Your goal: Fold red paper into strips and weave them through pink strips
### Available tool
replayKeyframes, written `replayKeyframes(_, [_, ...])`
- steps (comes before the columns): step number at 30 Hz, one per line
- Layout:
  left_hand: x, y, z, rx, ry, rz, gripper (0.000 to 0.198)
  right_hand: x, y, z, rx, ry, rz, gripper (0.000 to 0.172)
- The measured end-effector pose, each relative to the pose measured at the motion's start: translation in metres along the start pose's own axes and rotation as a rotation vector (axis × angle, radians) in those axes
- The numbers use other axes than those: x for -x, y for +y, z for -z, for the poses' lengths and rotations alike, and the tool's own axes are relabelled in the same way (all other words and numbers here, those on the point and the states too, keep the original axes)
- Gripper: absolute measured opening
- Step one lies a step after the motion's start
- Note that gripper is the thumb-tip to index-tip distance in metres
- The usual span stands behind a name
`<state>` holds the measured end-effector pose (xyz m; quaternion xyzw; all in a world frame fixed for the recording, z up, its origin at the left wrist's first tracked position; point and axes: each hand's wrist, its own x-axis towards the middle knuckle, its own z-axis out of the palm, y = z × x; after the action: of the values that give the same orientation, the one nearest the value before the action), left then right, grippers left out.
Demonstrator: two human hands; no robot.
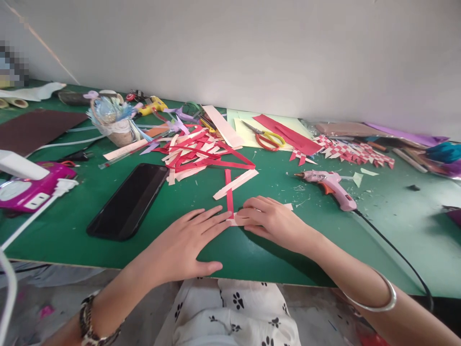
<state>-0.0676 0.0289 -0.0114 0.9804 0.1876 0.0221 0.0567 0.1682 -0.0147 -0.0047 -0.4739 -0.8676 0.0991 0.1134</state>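
Pale strip (236,222) held down near the front edge!

Here's the head view: the left hand (189,238) lies flat, fingers spread and gripping nothing, tips at the pale strip's left end, seemingly steadying it where a red strip (229,199) meets it. And the right hand (275,221) curls its fingers over the paper; pinching or merely pressing, I can't tell. It's all midway along the tabletop's (194,192) near edge, probably for easy reach. The glue gun (333,187) lies toward the right edge, perhaps to keep its nozzle off the fingers. The pale strip looks pinkish, narrow, flat, its right end peeking out beyond the knuckles.
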Motion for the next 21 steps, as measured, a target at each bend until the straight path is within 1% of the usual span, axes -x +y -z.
replayKeyframes(3, [-0.002, -0.003, 0.001, 0.003, -0.027, -0.027, 0.074, 0.005, 0.000, -0.002, 0.068, 0.036, -0.118, 0.017])
replayKeyframes(6, [-0.004, 0.000, -0.002, -0.037, -0.025, -0.027, 0.075, 0.007, -0.001, -0.001, 0.175, 0.039, -0.246, 0.014])
replayKeyframes(8, [-0.005, 0.003, -0.006, -0.072, -0.012, -0.024, 0.075, 0.008, -0.001, 0.001, 0.242, 0.030, -0.282, 0.015])
replayKeyframes(11, [-0.009, 0.004, -0.011, -0.098, 0.013, -0.017, 0.076, 0.008, -0.002, 0.005, 0.280, -0.001, -0.277, 0.018])
replayKeyframes(13, [-0.013, 0.003, -0.013, -0.097, 0.026, -0.020, 0.076, 0.009, -0.001, 0.006, 0.242, -0.022, -0.277, 0.019])
replayKeyframes(16, [-0.015, 0.000, -0.011, -0.090, 0.033, -0.036, 0.077, 0.010, 0.002, 0.006, 0.077, -0.032, -0.296, 0.015])
replayKeyframes(19, [-0.015, -0.003, -0.007, -0.061, 0.028, -0.057, 0.077, 0.009, 0.006, 0.004, -0.124, -0.002, -0.345, 0.014])
replayKeyframes(21, [-0.015, -0.003, -0.005, -0.032, 0.029, -0.065, 0.077, 0.008, 0.007, 0.004, -0.209, 0.012, -0.380, 0.012])
